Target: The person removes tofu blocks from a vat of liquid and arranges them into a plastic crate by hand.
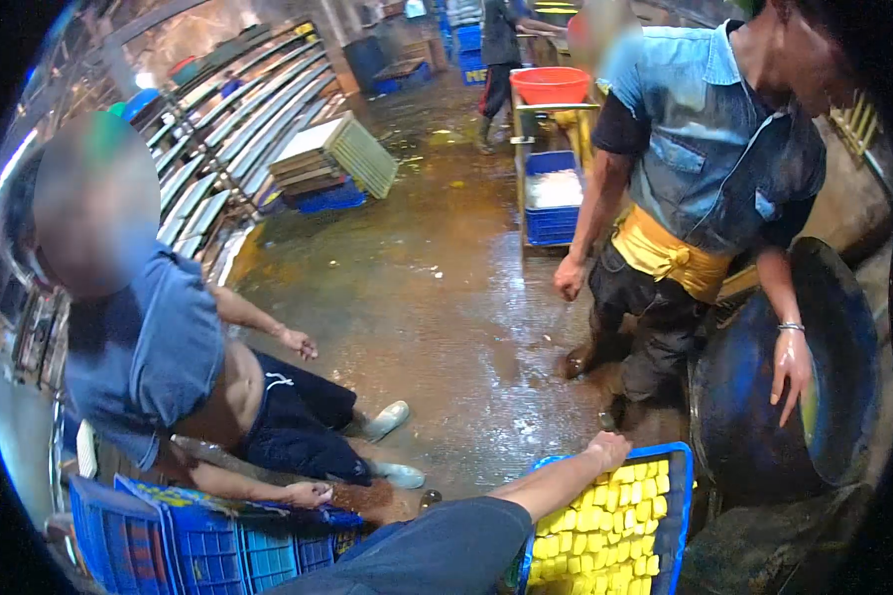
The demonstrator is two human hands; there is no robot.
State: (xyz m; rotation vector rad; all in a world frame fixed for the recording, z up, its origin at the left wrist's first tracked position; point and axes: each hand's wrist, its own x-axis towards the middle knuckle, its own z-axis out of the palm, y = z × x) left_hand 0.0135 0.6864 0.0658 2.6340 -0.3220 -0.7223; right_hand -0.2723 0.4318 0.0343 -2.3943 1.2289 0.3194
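Observation:
A bare forearm in a dark sleeve reaches in from the bottom, and my left hand [610, 449] is closed on the far rim of a blue crate [687, 496]. Many yellow blocks [605, 521] lie in rows inside this crate. My right hand is not in view.
At left stands a person in a blue shirt [159, 347], one hand near stacked blue crates [208, 545]. Another person [695, 149] stands at right beside a large dark vessel [843, 347]. Farther back are a red basin [549, 85], racks [258, 119] and wet floor [446, 327].

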